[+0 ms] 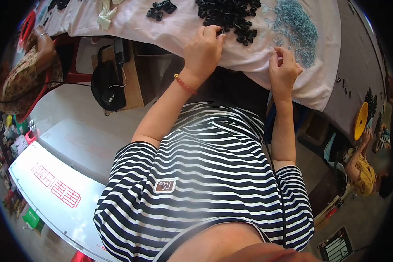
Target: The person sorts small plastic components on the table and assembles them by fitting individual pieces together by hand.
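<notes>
My left hand (204, 50), with a red beaded bracelet (185, 84) at its wrist, pinches a small black piece (220, 32) over the edge of the pink cloth (253, 52). Just beyond it lies a large heap of small black pieces (225, 13), and a smaller group (161, 9) sits to the left. My right hand (284, 67) has thumb and index finger pressed together near a spread of small clear-blue pieces (299, 32). Whatever lies between those fingertips is too small to make out.
A wooden box (133, 78) with a black bag (107, 85) stands below the table at left. Co-workers sit at far left (28, 72) and far right (362, 168), the latter near a yellow dish (361, 121). A white panel (59, 192) is at lower left.
</notes>
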Tool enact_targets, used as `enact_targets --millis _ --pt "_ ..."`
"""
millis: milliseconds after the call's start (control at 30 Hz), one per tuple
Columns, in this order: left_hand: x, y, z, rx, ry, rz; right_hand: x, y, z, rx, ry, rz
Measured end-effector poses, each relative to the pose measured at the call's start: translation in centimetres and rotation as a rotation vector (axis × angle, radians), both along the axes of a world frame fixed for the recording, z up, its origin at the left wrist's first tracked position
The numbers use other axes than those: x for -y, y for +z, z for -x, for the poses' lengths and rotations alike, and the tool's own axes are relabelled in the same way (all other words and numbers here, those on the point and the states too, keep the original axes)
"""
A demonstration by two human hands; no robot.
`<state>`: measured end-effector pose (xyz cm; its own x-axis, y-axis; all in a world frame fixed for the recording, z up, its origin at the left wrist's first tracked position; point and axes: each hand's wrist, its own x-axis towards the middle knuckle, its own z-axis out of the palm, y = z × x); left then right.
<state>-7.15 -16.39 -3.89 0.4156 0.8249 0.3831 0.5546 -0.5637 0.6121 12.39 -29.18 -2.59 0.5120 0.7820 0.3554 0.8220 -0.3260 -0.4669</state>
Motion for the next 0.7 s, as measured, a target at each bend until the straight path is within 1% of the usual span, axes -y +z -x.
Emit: enact_targets --millis 200,300,400,500,533,600,700 --pt "0.0 -0.3 0.3 0.061 0.013 -0.005 0.2 0.3 0.2 -0.043 0.001 -0.006" --pt "0.5 0.1 0.7 0.125 -0.029 0.065 0.4 0.5 0.3 -0.071 0.000 -0.047" --pt "1.7 1.7 1.0 0.402 -0.171 0.714 0.4 0.6 0.7 -0.169 0.016 -0.102" --pt "2.2 1.9 1.0 0.845 -0.369 1.455 0.1 1.2 1.5 -0.342 0.058 -0.179" --pt "2.3 2.1 0.9 0.901 -0.390 1.538 0.0 1.5 1.9 -0.409 0.074 -0.208" --pt "2.5 2.4 0.6 1.012 -0.429 1.703 -0.2 2.0 2.4 -0.376 0.109 -0.216" --pt "2.5 1.5 0.3 1.095 -0.450 1.758 -0.1 2.8 3.0 -0.348 0.146 -0.185"
